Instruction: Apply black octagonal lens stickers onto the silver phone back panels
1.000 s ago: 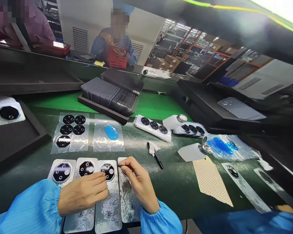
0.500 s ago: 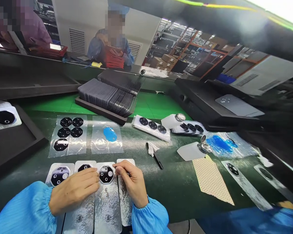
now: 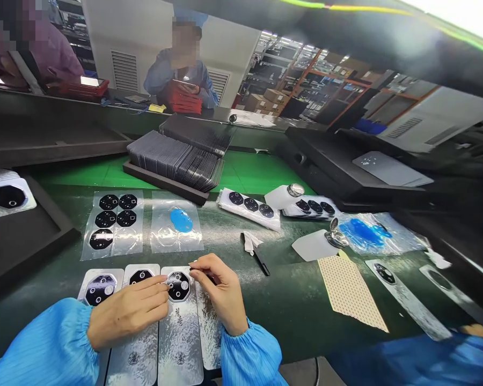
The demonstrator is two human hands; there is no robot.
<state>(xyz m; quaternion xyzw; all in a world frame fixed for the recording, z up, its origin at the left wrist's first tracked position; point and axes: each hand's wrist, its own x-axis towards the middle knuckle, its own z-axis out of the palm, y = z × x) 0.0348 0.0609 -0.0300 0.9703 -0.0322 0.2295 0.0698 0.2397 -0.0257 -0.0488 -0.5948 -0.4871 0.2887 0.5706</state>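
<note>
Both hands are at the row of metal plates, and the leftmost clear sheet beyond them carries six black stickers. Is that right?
Not quite: the head view shows five black stickers on the leftmost clear sheet, in rows of two, two and one. The rest holds: the left hand and right hand are both at the row of metal plates.

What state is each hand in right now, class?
Left hand: fingers extended over a silver plate; grip cannot be told.
Right hand: closed in a thumb-and-finger pinch; anything held is too small to identify.
</note>
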